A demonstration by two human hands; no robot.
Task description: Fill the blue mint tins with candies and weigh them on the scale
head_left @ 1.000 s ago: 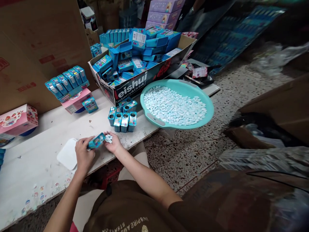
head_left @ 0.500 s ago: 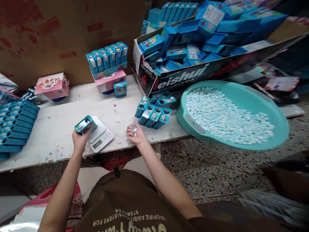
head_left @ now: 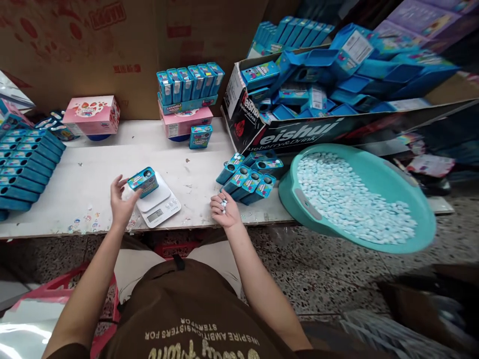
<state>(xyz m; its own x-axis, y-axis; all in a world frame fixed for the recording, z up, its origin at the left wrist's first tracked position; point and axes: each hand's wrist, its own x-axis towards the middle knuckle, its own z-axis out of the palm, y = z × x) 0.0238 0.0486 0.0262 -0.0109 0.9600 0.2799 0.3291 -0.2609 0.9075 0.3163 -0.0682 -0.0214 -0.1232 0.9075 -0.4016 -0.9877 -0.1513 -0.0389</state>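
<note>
The hands are apart: the left hand [head_left: 121, 204] hovers open just beside a blue tin [head_left: 142, 182] lying on the scale [head_left: 159, 212], while the right hand [head_left: 224, 209] cups a few mints [head_left: 223, 205]. Not touching the tin keeps the reading true.

Glossy metal tin [head_left: 142, 182] on smooth white plastic scale [head_left: 159, 212], speckled terrazzo floor [head_left: 322, 284].

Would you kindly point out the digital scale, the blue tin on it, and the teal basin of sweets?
digital scale [head_left: 157, 198], head view, white platform
blue tin [head_left: 142, 182], head view, front face
teal basin [head_left: 377, 182], head view, bare inner wall
</note>
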